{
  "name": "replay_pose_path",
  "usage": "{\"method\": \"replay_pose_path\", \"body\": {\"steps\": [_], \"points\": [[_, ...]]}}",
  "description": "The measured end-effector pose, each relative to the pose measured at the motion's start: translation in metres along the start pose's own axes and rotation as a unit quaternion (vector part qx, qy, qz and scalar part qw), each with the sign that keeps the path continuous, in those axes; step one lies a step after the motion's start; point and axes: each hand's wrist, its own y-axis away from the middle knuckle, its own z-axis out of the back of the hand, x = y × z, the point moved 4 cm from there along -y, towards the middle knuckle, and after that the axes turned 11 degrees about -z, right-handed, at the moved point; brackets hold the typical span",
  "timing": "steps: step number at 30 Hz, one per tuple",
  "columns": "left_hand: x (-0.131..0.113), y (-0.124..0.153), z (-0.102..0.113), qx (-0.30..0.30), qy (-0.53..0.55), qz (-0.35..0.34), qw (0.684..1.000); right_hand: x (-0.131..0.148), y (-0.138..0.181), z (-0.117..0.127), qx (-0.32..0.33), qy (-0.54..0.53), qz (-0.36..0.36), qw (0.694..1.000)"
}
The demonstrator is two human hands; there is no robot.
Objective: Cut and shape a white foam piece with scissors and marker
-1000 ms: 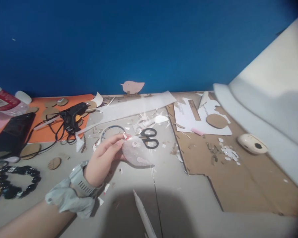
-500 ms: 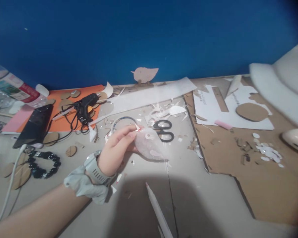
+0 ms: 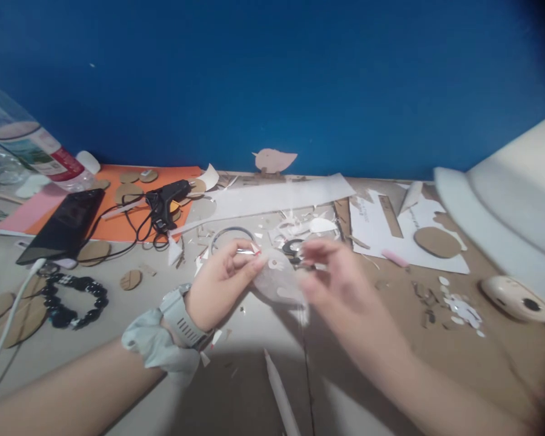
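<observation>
My left hand (image 3: 222,281) pinches a white paper bird cutout (image 3: 277,284) between thumb and fingers at its beak end. The bird has a small round eye and a pale wing shape, and its tail end points right. My right hand (image 3: 333,281), blurred by motion, is close to the tail end, its thumb and fingers apart with nothing visible between them. Whether it touches the paper I cannot tell. Behind the bird lie black-handled scissors (image 3: 293,247), partly hidden. A pale pen or marker (image 3: 279,390) lies on the table below the hands.
A black glue gun (image 3: 166,203) rests on orange paper (image 3: 118,227) at left, near a phone (image 3: 63,227), bottle (image 3: 40,154) and beaded bracelet (image 3: 49,303). A pink bird cutout (image 3: 276,160) stands against the blue wall. Cardboard (image 3: 390,339) with small scraps lies right, beside a white lamp-like object (image 3: 504,181).
My right hand has come in from the lower right to the bird's tail end, now covering part of the scissors. My left hand keeps its pinch. The whole view has shifted slightly.
</observation>
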Motion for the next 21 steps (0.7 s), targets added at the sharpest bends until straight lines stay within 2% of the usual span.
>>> {"method": "replay_pose_path", "body": {"steps": [4, 7, 11, 16, 21], "points": [[-0.002, -0.002, 0.001, 0.008, -0.032, -0.028, 0.999, -0.012, -0.005, -0.011, 0.054, 0.059, -0.034, 0.996], [-0.004, -0.002, 0.003, 0.002, -0.075, -0.077, 0.994, -0.016, -0.008, -0.011, 0.066, 0.082, -0.023, 0.994], [-0.004, 0.002, 0.004, 0.005, -0.079, -0.065, 0.995, -0.013, -0.009, -0.008, 0.072, 0.088, 0.003, 0.994], [-0.013, 0.006, 0.000, 0.058, -0.168, -0.094, 0.980, -0.008, -0.005, -0.010, 0.108, 0.073, 0.041, 0.991], [-0.015, 0.007, -0.002, 0.084, -0.183, -0.108, 0.974, -0.010, -0.004, -0.011, 0.127, 0.043, 0.023, 0.991]]}}
